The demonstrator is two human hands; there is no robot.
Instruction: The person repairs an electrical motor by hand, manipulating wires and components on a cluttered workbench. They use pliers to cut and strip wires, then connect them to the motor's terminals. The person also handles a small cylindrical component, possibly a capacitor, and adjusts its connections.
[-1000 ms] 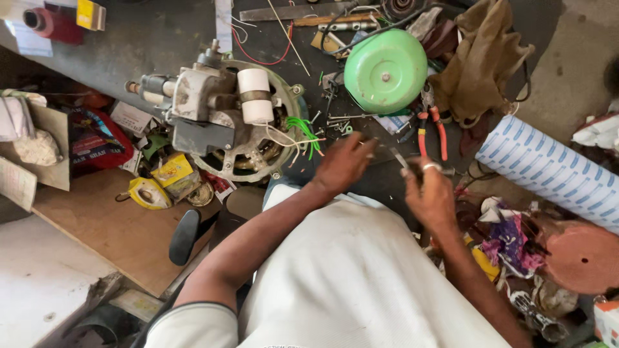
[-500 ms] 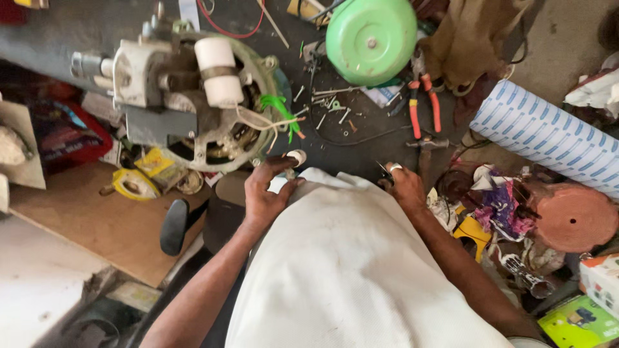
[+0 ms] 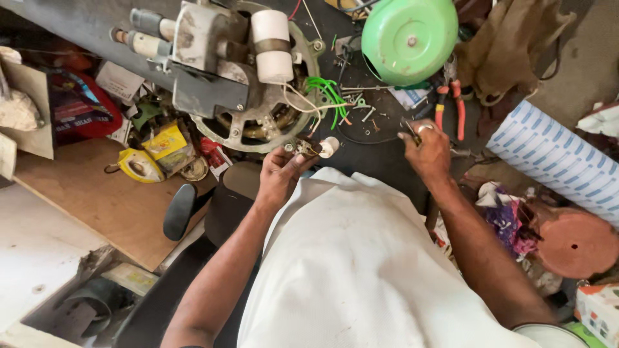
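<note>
My left hand (image 3: 278, 175) pinches a small white part with wires (image 3: 320, 147) at the lower edge of a round grey motor (image 3: 240, 77). The motor carries a white cylinder (image 3: 272, 46) and green wires (image 3: 326, 92). To the right, over the dark bench, my right hand (image 3: 427, 151) is closed around a thin dark tool (image 3: 407, 128), with a ring showing on one finger. Several small screws (image 3: 364, 113) lie between the two hands.
A green round cover (image 3: 409, 38) lies at the top. Red-handled pliers (image 3: 449, 106) and a brown cloth (image 3: 509, 45) are beside it. At the right are a blue-striped white roll (image 3: 561, 161) and a reddish disc (image 3: 577, 241), at the left a wooden board (image 3: 97, 200) and yellow packets (image 3: 161, 145).
My left hand dropped to the motor's lower edge and took hold of the small white part. My right hand drew back, then moved up and right over the bench.
</note>
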